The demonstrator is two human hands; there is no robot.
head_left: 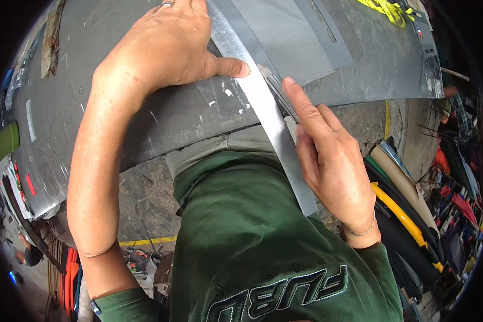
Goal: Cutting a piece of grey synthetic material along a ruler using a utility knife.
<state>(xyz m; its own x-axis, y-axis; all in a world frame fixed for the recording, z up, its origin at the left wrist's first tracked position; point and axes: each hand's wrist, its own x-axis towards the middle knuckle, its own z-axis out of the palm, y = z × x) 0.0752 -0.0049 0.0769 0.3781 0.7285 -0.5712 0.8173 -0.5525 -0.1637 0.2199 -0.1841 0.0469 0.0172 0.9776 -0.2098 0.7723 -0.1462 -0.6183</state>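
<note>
1. My left hand (163,48) lies flat and open, palm down, pressing the metal straightedge (268,107) onto the grey fabric piece (290,40). The thumb tip sits right at the ruler's cutting edge. If the blade rides up over the ruler, that thumb is first in line.

2. My right hand (327,155) is closed around a small cutting tool (278,88), index finger stretched along its back. The blade itself is mostly hidden, so I cannot tell how deep it bites.

3. The straightedge runs diagonally off the dark work surface (161,118) and overhangs toward my green shirt (252,231). Only the far end is held down. The near end could pivot and skew the line.

4. The pull looks to run toward my body. A slip would likely carry the tool at my belly.

5. The fabric lies loose at the surface's near edge and could creep or bunch under the ruler.

6. Rolls of material (402,209) stand close beside my right elbow. A bump there could jog the stroke.
</note>
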